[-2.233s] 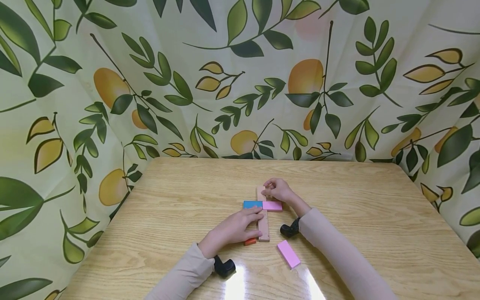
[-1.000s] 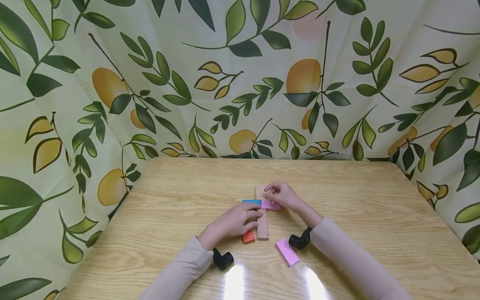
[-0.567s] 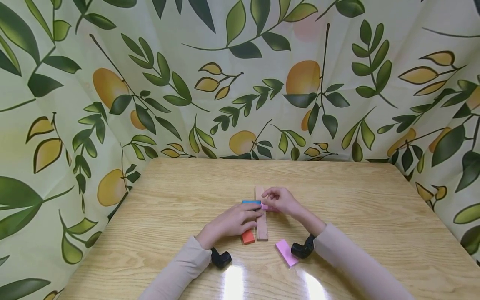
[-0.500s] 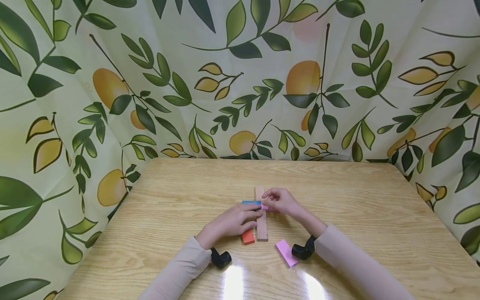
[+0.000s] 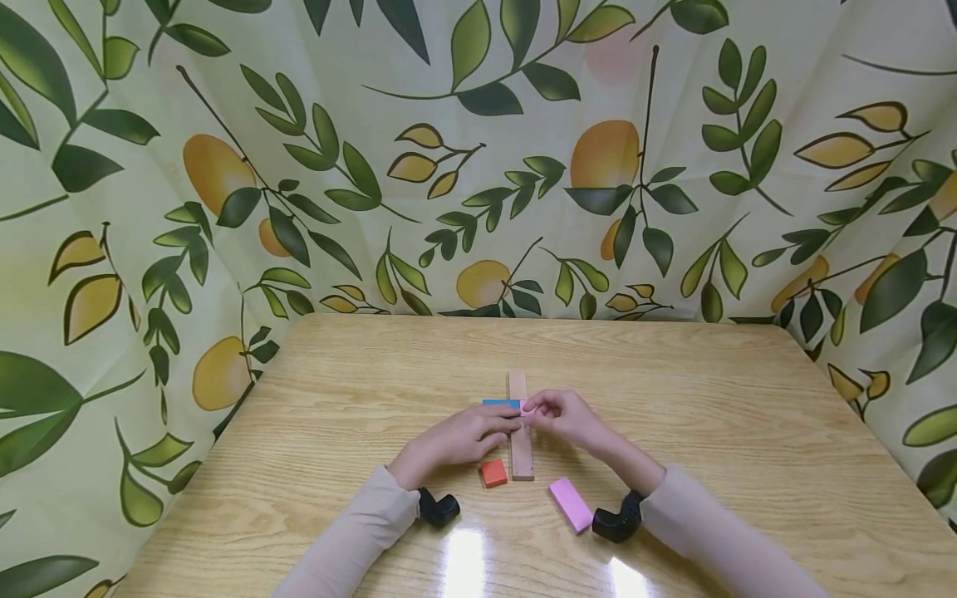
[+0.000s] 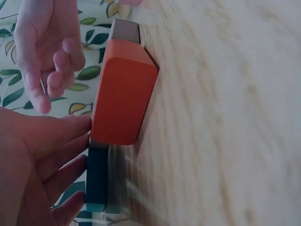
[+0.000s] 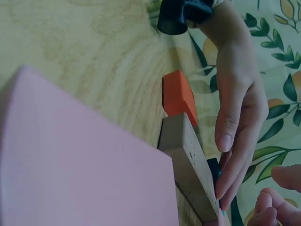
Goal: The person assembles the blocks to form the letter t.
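Wooden blocks lie flat as a cross on the table. A blue block [image 5: 499, 403] forms its left arm and a pink block [image 5: 525, 405] the right one, mostly hidden by my right hand [image 5: 571, 419]. Two plain wood blocks make the near part [image 5: 522, 461] and far part [image 5: 517, 382]. With fingers stretched out, my left hand [image 5: 463, 433] rests over the blue block and the centre. My right hand's fingers are loosely bent, fingertips right at the pink block; the left wrist view shows nothing between these fingers [image 6: 56, 63].
A red-orange block [image 5: 493, 473] lies left of the near wood block, and a second pink block [image 5: 571, 505] lies slanted nearer me. Black wrist cameras sit under both wrists, the right one [image 5: 619, 519] beside that pink block. A leaf-patterned cloth [image 5: 523, 166] hangs behind the table.
My right hand has come nearer, from the far wood block to the pink block. My left hand has shifted slightly left, uncovering more of the red-orange block.
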Tool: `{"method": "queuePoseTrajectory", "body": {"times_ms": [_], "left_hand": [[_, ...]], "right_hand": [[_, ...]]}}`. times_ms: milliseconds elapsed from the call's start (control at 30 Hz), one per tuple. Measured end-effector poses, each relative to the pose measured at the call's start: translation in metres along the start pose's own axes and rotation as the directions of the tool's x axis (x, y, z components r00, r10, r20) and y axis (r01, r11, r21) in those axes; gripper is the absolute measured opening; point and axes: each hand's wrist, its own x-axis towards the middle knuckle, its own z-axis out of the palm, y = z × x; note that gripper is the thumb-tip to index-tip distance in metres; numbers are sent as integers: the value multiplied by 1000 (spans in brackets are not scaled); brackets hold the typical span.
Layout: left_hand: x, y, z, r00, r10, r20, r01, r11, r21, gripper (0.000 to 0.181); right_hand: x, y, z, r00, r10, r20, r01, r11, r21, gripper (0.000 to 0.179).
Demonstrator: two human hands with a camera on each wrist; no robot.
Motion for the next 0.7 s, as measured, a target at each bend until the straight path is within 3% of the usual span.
{"method": "queuePoseTrajectory", "body": {"times_ms": [700], "left_hand": [[0,-4,0,1000,-10,14,11,996,-86,39]], "right_hand": [[-24,-2,14,997,-25,73,22,999,42,26]]}}
